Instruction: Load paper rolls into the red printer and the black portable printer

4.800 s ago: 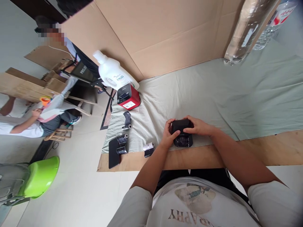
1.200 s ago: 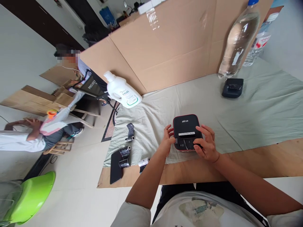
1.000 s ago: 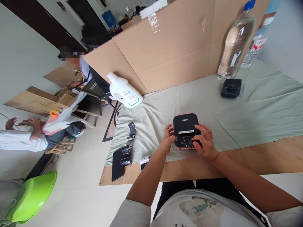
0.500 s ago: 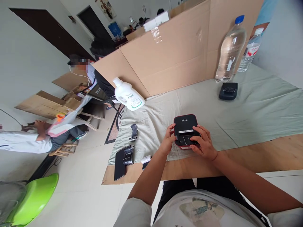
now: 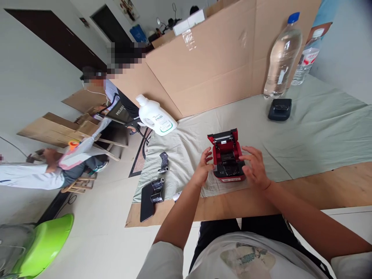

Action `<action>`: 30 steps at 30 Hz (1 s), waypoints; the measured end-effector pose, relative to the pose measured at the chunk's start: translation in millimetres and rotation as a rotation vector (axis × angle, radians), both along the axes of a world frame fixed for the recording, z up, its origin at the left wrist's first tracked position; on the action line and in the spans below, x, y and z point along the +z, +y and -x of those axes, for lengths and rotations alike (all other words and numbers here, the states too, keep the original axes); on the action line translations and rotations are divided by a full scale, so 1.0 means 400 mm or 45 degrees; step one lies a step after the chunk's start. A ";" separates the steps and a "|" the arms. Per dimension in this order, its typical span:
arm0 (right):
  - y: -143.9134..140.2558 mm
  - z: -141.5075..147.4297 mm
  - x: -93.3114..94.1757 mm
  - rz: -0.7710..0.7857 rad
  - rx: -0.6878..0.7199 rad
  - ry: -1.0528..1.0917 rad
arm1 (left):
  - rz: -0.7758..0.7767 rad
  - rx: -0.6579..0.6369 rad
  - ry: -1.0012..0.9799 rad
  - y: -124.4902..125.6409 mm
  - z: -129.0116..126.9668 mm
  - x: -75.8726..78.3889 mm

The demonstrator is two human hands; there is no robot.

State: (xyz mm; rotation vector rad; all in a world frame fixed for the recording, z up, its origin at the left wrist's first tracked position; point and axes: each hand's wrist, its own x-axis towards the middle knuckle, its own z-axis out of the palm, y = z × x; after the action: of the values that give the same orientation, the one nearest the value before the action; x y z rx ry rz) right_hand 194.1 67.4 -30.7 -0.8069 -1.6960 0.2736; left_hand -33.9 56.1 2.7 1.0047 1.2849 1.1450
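Note:
A small red and black label printer (image 5: pixel 229 179) stands on the cloth in front of me with its lid (image 5: pixel 223 136) raised. The red inside shows, with something dark and shiny lying in it. On its left side my left hand (image 5: pixel 204 169) holds nothing, its fingers apart and close to the casing; whether the thumb touches it I cannot tell. Beside the right side is my right hand (image 5: pixel 255 166), fingers spread and slightly blurred, holding nothing. Left of the printer lie a dark roll (image 5: pixel 164 162), another dark roll (image 5: pixel 157 186) and a black phone-like slab (image 5: pixel 147 203).
A white jug (image 5: pixel 158 118) leans by the cardboard wall (image 5: pixel 215 69). A large water bottle (image 5: pixel 283 58), a smaller bottle (image 5: pixel 306 58) and a black case (image 5: pixel 279 109) stand at the back right. A white roll (image 5: pixel 176 195) is partly behind my left forearm. Other people sit at the left.
The printer's lid has swung up from shut to open. My right hand has lifted off the top and moved slightly right; my left hand's fingers have spread.

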 end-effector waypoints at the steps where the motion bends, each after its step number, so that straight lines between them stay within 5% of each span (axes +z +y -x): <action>1: 0.018 -0.004 0.000 0.049 -0.034 0.064 | -0.049 0.007 0.147 0.006 -0.002 0.017; 4: 0.072 -0.008 -0.025 0.192 -0.116 0.210 | -0.216 -0.037 0.674 0.036 -0.030 0.073; 7: 0.107 -0.002 -0.079 0.362 -0.130 0.218 | -0.328 -0.335 1.247 0.076 -0.087 0.111; 10: 0.118 0.000 -0.123 0.492 -0.117 0.174 | -0.286 -0.664 1.724 0.113 -0.145 0.120; 14: 0.122 -0.008 -0.138 0.577 -0.109 0.139 | -0.192 -0.833 1.988 0.141 -0.176 0.110; 21: 0.129 -0.020 -0.139 0.676 -0.112 0.073 | -0.284 -0.676 1.701 0.132 -0.145 0.103; 25: 0.129 -0.025 -0.139 0.726 -0.120 0.057 | -0.377 -0.621 1.283 0.111 -0.113 0.093; 30: 0.121 -0.025 -0.126 0.802 -0.170 0.044 | -0.364 -0.400 0.539 0.052 0.066 0.107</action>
State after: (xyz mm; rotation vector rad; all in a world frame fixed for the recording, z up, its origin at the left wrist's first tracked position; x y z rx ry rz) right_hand 204.2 115.8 -81.1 -1.3594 -1.5227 0.7450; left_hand -60.5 77.0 45.3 1.6662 1.2448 0.9134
